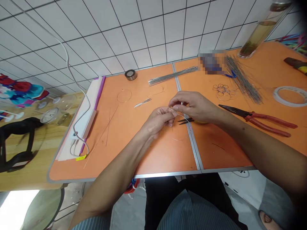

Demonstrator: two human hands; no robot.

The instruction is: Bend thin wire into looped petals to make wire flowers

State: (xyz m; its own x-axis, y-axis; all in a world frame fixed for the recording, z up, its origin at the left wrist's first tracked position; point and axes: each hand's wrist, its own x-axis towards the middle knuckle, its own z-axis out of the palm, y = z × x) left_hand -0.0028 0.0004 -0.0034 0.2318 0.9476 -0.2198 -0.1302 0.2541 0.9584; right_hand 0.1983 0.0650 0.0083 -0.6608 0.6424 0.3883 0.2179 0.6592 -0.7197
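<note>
My left hand (161,119) pinches a thin wire (181,115) bent into small loops, above the middle of the orange table (148,153). Close against it, my right hand (188,103) has its thumb and fingertips closed on the same wire. One end of the wire curves down to the right, past the right hand. Under the right hand lie the dark jaws of small pliers (184,121); their handles are mostly hidden. A wire ring (124,95) and a short bundle of wires (143,102) rest left of the hands.
Red-handled long-nose pliers (254,118), looped wire shapes (222,91) and a wire bundle (244,80) lie right. Another bundle (172,76) and black tape (130,74) are near the tiled wall. A tall glass jar (261,32) stands back right; a power strip (83,126) lies left.
</note>
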